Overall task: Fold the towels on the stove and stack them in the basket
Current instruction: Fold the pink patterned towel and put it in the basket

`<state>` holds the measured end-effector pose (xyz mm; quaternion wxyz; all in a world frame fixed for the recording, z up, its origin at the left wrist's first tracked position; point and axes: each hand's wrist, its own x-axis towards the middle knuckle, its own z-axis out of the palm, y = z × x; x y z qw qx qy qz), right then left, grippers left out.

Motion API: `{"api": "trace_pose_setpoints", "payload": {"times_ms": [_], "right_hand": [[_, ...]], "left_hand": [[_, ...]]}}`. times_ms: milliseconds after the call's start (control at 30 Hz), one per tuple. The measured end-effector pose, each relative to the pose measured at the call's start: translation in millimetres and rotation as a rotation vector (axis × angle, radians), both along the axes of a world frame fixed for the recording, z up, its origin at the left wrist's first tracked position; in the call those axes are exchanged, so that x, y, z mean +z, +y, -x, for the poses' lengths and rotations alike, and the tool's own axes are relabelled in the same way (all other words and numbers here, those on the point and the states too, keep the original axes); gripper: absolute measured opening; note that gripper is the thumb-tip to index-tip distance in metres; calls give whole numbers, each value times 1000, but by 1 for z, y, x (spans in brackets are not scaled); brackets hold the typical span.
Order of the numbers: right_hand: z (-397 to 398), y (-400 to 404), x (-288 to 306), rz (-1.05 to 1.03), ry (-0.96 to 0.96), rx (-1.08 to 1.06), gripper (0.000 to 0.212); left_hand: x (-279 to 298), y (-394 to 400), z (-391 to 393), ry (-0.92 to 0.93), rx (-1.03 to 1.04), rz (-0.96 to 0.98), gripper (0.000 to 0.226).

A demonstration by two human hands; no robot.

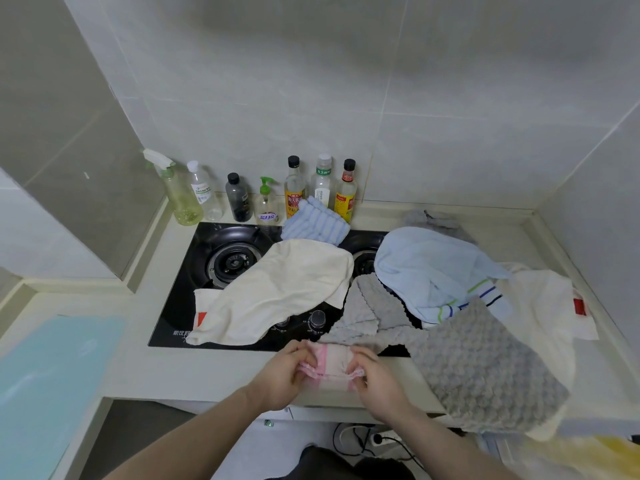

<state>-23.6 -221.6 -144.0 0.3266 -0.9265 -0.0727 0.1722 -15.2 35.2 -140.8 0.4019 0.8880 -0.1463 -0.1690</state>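
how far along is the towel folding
Early. Nothing visibly stacked; no basket in view. In hand: left hand and right hand pinch a small pink towel. Left: cream towel, blue striped cloth, light blue towel, grey towels over the stove.

— The stove looks like glossy black glass, and the wall tiles are smooth with a dull sheen.

— The grey towel is nubbly, bubbled cloth. The cream towel is soft and matt, and the bottles are clear plastic.
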Motion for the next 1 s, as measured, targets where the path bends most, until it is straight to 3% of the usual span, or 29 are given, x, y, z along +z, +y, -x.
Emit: {"api": "trace_pose_setpoints", "payload": {"times_ms": [133,400,533,700,800,1000], "right_hand": [[3,2,-4,25,32,16,20],[2,5,-6,21,143,-82,25],[-2,6,-7,-86,273,-208,24],[-8,10,-5,-144,336,-298,27],[-9,11,-8,-166,347,-320,20],[-7,11,-9,-304,377,-445,7]], "left_hand": [[-11,3,3,80,13,-52,40],[-18,-9,8,207,200,-104,31],[-13,-17,13,339,374,-12,25],[-16,-14,11,509,437,69,33],[-30,-13,11,569,469,181,44],[-4,-28,19,644,636,391,49]]}}
